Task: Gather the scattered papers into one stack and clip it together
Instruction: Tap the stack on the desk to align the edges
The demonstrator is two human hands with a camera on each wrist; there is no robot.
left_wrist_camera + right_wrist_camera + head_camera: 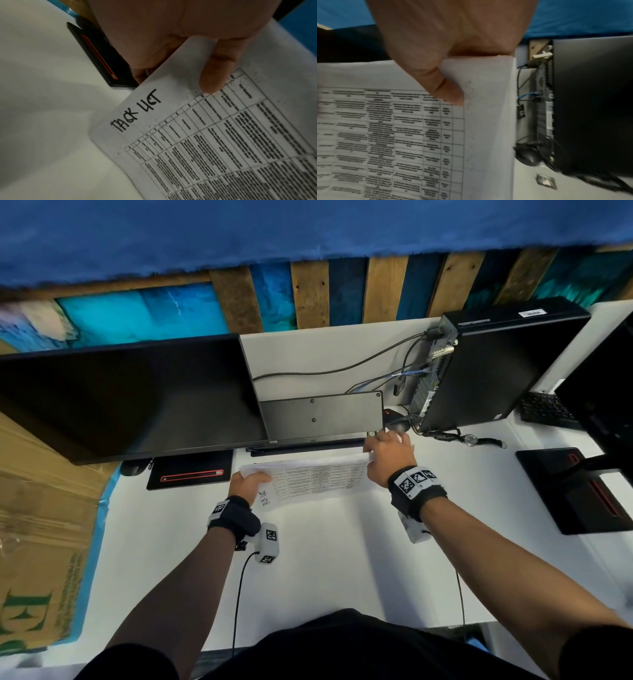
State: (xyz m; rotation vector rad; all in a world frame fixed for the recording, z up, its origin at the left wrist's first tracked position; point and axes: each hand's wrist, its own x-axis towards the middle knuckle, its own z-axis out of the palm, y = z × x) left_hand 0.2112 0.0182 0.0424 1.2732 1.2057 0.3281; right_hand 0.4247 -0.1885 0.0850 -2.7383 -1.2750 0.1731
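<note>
Both grips hold the stack of papers (308, 479) by its short ends above the white desk (325, 559): the left hand (247, 481) pinches the left end, thumb on top, and the right hand (388, 458) pinches the right end the same way. From the head view the stack sits tilted, just in front of a black keyboard (322, 417) stood on edge. Only the left wrist view lets the handwritten heading and the printed table on the top sheet (214, 142) be made out, with the thumb (217, 70) pressing above the table. Only the right wrist view shows a small shiny clip (546, 181) lying on the desk just beside the stack's right edge, near a dark mouse (528, 155).

Left of the papers stands a dark monitor (130, 395) on a black base with a red slot (190, 472). To the right a black computer case (496, 364) stands with cables (342, 368) trailing from it, a wristwatch (471, 438) at its foot, and a second monitor's stand (582, 491) further right. A cardboard box (37, 525) leans at the left. Behind the desk runs a wall of wooden slats and blue panels (308, 296).
</note>
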